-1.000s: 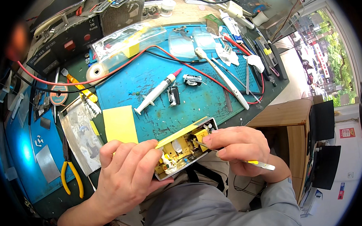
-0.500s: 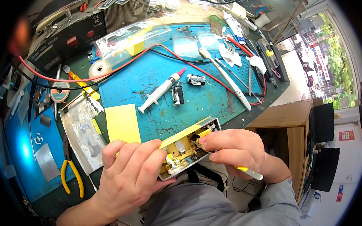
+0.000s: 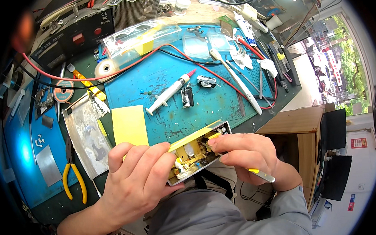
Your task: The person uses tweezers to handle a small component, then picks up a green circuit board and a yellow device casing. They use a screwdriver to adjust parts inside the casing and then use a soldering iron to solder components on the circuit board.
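My left hand (image 3: pixel 142 171) grips the left end of a shallow, open metal housing (image 3: pixel 178 183), its fingers over the far rim, which carries yellow tape. Inside are a yellowish board, small electronic parts and white blobs. My right hand (image 3: pixel 251 154) is at the housing's right end, closed on slim silver tweezers (image 3: pixel 264 176) with a yellow mark. Their rear end sticks out below the palm; the tips reach in among the parts, partly hidden by my fingers. A yellow paper pad (image 3: pixel 129 125) lies just beyond my left hand.
On the blue mat (image 3: pixel 163 128) lie a syringe (image 3: pixel 170 93), two small black-and-silver parts, a white brush (image 3: pixel 236 80) and red and black cables. To the left are yellow-handled pliers (image 3: pixel 74 183) and a stained metal plate (image 3: pixel 87 137). A black device box (image 3: pixel 77 42) stands behind.
The whole view has shifted slightly. Both hands keep their hold on the housing and tweezers; the right fingers and tweezers have moved only a little at the housing's right end.
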`<action>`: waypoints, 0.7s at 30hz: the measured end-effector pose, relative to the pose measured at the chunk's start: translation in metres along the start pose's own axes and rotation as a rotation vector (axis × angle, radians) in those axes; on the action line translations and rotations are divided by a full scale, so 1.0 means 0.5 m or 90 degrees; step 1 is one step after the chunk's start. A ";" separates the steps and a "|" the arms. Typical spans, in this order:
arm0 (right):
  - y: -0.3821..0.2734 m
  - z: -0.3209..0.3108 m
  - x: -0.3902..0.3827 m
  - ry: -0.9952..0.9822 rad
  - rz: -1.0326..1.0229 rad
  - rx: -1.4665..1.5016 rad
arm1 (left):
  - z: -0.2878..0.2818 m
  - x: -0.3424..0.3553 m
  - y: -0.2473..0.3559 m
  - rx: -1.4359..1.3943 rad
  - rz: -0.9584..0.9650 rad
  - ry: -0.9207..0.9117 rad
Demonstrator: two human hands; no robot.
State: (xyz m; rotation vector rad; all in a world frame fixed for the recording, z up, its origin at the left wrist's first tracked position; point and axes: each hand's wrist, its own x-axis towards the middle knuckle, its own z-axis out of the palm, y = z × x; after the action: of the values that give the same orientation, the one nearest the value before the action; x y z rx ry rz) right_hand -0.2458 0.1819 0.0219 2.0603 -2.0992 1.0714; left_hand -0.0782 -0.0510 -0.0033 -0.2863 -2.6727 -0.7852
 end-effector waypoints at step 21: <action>0.077 -0.097 -0.053 0.204 0.433 -0.303 | -0.002 0.009 0.002 0.038 0.006 -0.026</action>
State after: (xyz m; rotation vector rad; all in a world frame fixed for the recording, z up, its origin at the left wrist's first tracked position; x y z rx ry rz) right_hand -0.2981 0.2241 0.0296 0.9187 -2.5874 0.7439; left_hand -0.0819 -0.0500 -0.0002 -0.3034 -2.7255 -0.7014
